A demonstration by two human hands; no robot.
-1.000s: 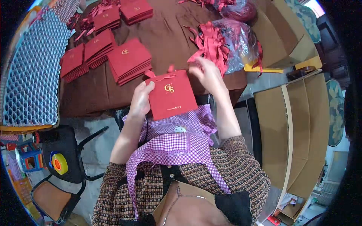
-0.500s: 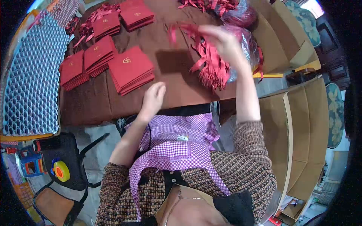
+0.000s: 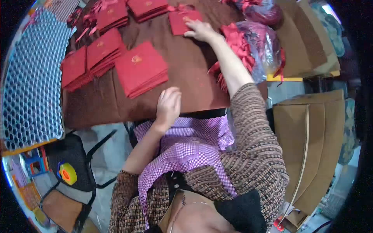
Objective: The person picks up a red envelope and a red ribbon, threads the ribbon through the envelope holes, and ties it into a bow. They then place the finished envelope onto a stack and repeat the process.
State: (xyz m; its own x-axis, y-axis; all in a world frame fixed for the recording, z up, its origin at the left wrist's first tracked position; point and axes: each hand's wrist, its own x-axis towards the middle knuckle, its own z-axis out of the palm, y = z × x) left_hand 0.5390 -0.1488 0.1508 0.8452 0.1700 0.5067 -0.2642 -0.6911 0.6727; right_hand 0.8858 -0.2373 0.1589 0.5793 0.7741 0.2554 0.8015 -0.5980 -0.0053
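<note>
A red gift bag with a gold emblem [image 3: 179, 24] lies on the brown-covered table [image 3: 190, 83], its ribbons at the far end. My right hand [image 3: 202, 32] rests over the bag's right side with the thumb and fingers apart. At the near table edge, my left hand [image 3: 169, 105] lies with fingers loosely bent and nothing visible in them. Just beyond it is a stack of red gift bags [image 3: 142, 66]. Under my right forearm sits a bundle of red ribboned pieces [image 3: 237, 48], partly hidden by the arm.
More stacked red bags [image 3: 103, 46] cover the left and far side of the table. Clear plastic packaging [image 3: 268, 42] lies at the right beside cardboard boxes [image 3: 311, 42]. Blue patterned sheets [image 3: 33, 85] stand at the left, near a chair holding a yellow tape roll [image 3: 68, 173].
My right hand has moved away from me and left, from above the ribbon bundle to the table, where a red bag now lies under it. My left hand has shifted slightly right.
</note>
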